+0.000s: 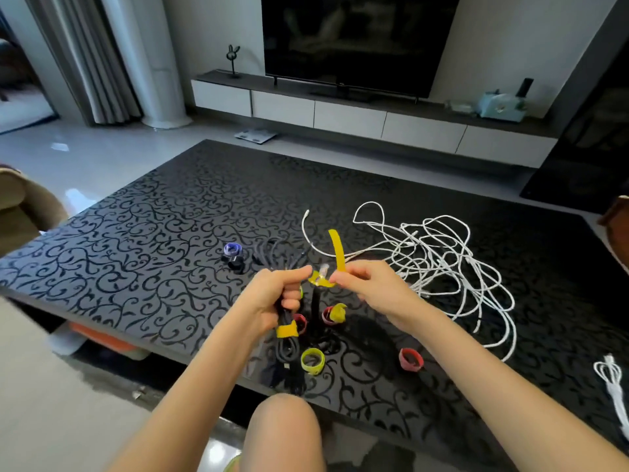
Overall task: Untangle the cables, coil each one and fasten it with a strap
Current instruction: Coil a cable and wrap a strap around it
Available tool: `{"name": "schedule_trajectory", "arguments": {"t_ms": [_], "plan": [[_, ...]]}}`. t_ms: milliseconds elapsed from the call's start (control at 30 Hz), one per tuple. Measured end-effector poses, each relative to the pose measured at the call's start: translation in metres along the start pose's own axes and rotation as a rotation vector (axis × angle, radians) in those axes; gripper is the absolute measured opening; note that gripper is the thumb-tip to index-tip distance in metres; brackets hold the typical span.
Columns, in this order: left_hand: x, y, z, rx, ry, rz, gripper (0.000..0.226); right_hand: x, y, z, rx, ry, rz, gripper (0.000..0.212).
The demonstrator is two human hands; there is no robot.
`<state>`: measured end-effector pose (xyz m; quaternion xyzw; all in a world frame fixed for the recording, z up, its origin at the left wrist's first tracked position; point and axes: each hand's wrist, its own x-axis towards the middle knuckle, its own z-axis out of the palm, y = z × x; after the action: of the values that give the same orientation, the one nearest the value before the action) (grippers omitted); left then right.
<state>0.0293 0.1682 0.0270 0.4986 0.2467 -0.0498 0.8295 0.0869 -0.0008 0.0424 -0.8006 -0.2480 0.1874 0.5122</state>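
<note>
yellow strap pinched upright beside a held black bundle

the right grip [366, 287] is closed to a pinch, thumb and forefinger holding a yellow strap [336, 253] low on its length. the strap's long axis runs nearly upright, its free end pointing up and away from the person. its lower end curls into a small loop between the two hands. the left grip [275, 298] is curled tight round a black cable bundle [289, 356], with the thumb stretched toward that loop; whether it touches the loop cannot be told. the bundle's long axis runs down and toward the person, above the near part of the table [136, 233]. a yellow band [287, 330] wraps it just under the fist. both forearms reach in from the near edge, and the hands sit close together with their backs to the camera.

rolled straps lie around them on the table: a yellow-green roll [312, 361] just beside the bundle's lower end, a red roll [410, 360] further right, and a purple roll [232, 248] beyond the left grip. a white cable tangle [439, 260] spreads to the right, well apart from the bundle. a coiled white cable [612, 379] lies at the right edge.
</note>
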Motion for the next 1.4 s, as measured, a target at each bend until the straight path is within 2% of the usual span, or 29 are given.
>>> {"name": "schedule_trajectory", "arguments": {"t_ms": [100,167,367,467,533,633,700,767,833,933,1000,1067,1200,1300,1400], "plan": [[-0.004,-0.014,0.026,0.166,-0.080,0.007,0.031,-0.012,-0.001,-0.014,0.178,0.067,0.065,0.015],[-0.004,-0.022,0.037,0.178,-0.116,0.005,0.035,-0.016,-0.004,-0.025,0.292,0.121,0.095,0.017],[0.001,-0.025,0.071,0.234,-0.064,0.170,0.037,-0.030,-0.014,-0.051,0.483,0.208,0.114,0.017],[0.003,-0.020,0.084,0.361,0.013,0.259,0.037,-0.032,-0.015,-0.058,0.477,0.316,0.098,0.018],[0.001,-0.015,0.095,0.526,0.096,0.365,0.034,-0.034,-0.015,-0.060,0.490,0.420,0.084,0.020],[0.003,-0.008,0.103,0.860,0.203,0.519,0.013,-0.040,-0.018,-0.065,0.584,0.555,0.065,0.022],[0.006,-0.005,0.096,1.008,0.290,0.529,0.010,-0.045,-0.023,-0.077,0.655,0.639,0.051,0.024],[0.009,-0.004,0.085,1.015,0.341,0.499,0.011,-0.051,-0.028,-0.089,0.657,0.675,0.051,0.024],[0.008,-0.002,0.079,1.006,0.342,0.455,0.013,-0.060,-0.030,-0.096,0.560,0.662,0.076,0.022],[0.002,0.005,0.079,1.039,0.289,0.359,0.029,-0.075,-0.031,-0.098,0.395,0.618,0.074,0.015],[-0.003,0.009,0.082,0.979,0.242,0.304,0.033,-0.085,-0.029,-0.099,0.272,0.604,0.036,0.016],[-0.010,0.016,0.087,0.792,0.156,0.231,0.034,-0.097,-0.029,-0.102,0.195,0.601,-0.035,0.019],[-0.038,0.034,0.101,0.364,-0.102,0.072,0.028,-0.121,-0.032,-0.104,0.265,0.520,-0.132,0.020],[-0.066,0.035,0.112,0.384,-0.342,0.109,0.015,-0.137,-0.035,-0.099,0.307,0.408,-0.150,0.024],[-0.088,0.025,0.126,0.563,-0.486,0.205,0.020,-0.149,-0.043,-0.092,0.306,0.291,-0.201,0.025]]}}
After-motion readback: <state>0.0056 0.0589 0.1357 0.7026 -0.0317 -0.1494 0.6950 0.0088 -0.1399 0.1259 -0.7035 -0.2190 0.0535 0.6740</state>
